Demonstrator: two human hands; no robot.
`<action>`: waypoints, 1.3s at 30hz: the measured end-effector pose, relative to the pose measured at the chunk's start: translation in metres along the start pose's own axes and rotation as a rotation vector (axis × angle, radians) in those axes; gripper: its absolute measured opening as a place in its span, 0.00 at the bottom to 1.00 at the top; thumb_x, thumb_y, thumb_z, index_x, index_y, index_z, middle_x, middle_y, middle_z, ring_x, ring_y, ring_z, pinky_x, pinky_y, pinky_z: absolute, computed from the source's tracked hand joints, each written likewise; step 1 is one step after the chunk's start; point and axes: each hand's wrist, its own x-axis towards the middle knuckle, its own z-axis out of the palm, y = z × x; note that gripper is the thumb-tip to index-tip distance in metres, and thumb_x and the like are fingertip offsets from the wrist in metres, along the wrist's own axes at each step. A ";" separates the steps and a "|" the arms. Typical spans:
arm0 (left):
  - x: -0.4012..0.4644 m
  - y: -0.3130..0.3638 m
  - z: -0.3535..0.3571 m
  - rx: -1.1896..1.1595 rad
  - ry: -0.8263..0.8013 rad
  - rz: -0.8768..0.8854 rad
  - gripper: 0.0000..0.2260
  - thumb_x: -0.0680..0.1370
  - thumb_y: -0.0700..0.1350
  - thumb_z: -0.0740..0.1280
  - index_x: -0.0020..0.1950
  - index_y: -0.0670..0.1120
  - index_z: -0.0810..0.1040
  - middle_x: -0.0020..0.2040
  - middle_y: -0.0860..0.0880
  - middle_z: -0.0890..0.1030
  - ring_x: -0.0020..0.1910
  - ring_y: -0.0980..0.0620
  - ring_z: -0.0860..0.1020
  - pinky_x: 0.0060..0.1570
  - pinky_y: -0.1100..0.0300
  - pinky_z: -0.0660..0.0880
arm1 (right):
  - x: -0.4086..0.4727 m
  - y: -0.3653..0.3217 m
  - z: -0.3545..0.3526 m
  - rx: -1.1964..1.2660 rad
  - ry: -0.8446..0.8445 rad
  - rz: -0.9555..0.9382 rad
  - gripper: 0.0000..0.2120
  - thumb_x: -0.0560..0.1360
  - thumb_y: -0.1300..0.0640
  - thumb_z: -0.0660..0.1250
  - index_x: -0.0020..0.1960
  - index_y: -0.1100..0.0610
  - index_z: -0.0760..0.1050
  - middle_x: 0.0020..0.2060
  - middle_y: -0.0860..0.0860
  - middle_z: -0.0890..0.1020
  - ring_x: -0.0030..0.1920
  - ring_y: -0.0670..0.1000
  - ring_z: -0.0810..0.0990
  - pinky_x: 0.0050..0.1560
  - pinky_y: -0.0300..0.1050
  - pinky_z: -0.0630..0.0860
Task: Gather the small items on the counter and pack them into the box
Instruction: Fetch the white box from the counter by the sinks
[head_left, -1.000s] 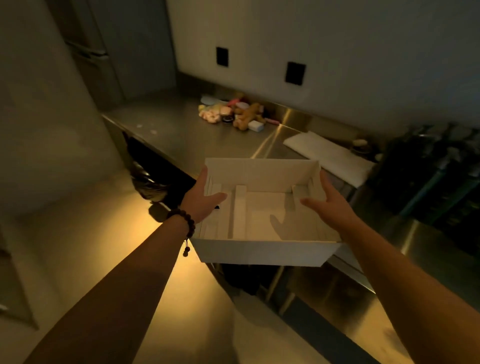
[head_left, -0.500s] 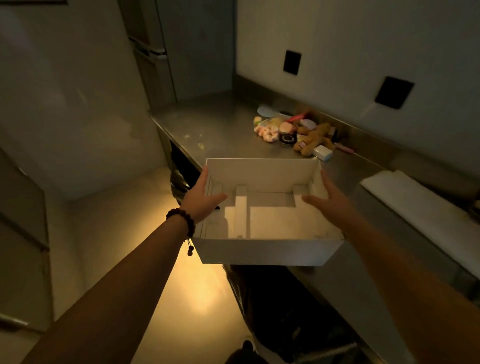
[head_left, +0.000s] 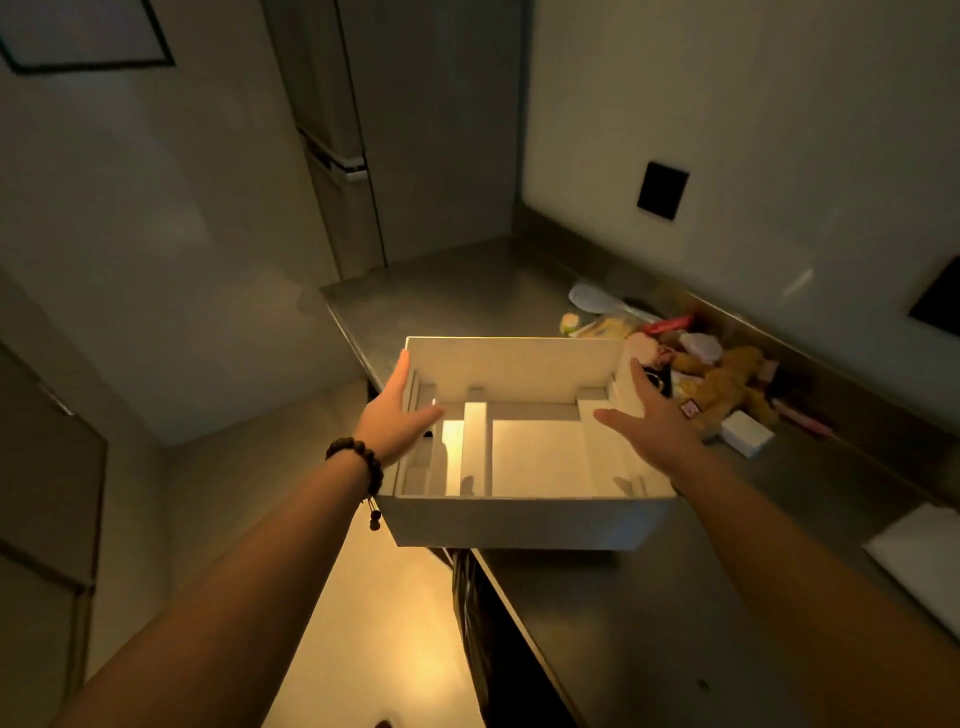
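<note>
An open white cardboard box (head_left: 519, 525) with white dividers inside is held over the front edge of the steel counter (head_left: 649, 623). My left hand (head_left: 395, 415) grips its left wall, thumb inside. My right hand (head_left: 654, 421) grips the right wall, thumb inside and fingers outside. Just past the box's far right corner lies a pile of small items: a brown plush toy (head_left: 727, 379), a small white block (head_left: 745, 434), a red wrapper (head_left: 667, 325), a white utensil (head_left: 592, 299) and others partly hidden by the box and my right hand.
A white folded cloth (head_left: 919, 551) lies at the counter's right edge of view. A tall steel cabinet (head_left: 337, 156) stands at the counter's far end. A black bag (head_left: 467, 597) hangs below the counter front. Black wall plates sit above the backsplash.
With the box held in both hands, I have moved along the counter toward the pile. The items, far off a second ago, now sit right beside the box's far right corner.
</note>
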 end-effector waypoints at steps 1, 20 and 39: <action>0.016 -0.004 -0.004 0.012 0.005 0.008 0.39 0.76 0.47 0.68 0.76 0.55 0.44 0.75 0.48 0.59 0.69 0.44 0.65 0.62 0.49 0.68 | 0.015 -0.005 0.006 -0.005 -0.005 0.000 0.41 0.74 0.47 0.68 0.77 0.44 0.44 0.75 0.54 0.60 0.72 0.58 0.62 0.65 0.53 0.64; 0.376 -0.075 -0.100 0.073 -0.101 0.043 0.37 0.76 0.49 0.67 0.75 0.60 0.44 0.75 0.50 0.59 0.69 0.45 0.65 0.64 0.46 0.66 | 0.311 -0.107 0.145 0.102 0.022 0.127 0.42 0.75 0.51 0.69 0.76 0.39 0.43 0.72 0.48 0.66 0.71 0.54 0.65 0.66 0.58 0.65; 0.513 -0.086 -0.063 0.197 -0.093 0.016 0.40 0.74 0.51 0.68 0.75 0.61 0.43 0.71 0.47 0.68 0.40 0.63 0.70 0.40 0.66 0.67 | 0.426 -0.096 0.130 0.001 -0.051 0.099 0.44 0.73 0.61 0.70 0.75 0.38 0.45 0.62 0.45 0.70 0.65 0.49 0.66 0.63 0.58 0.70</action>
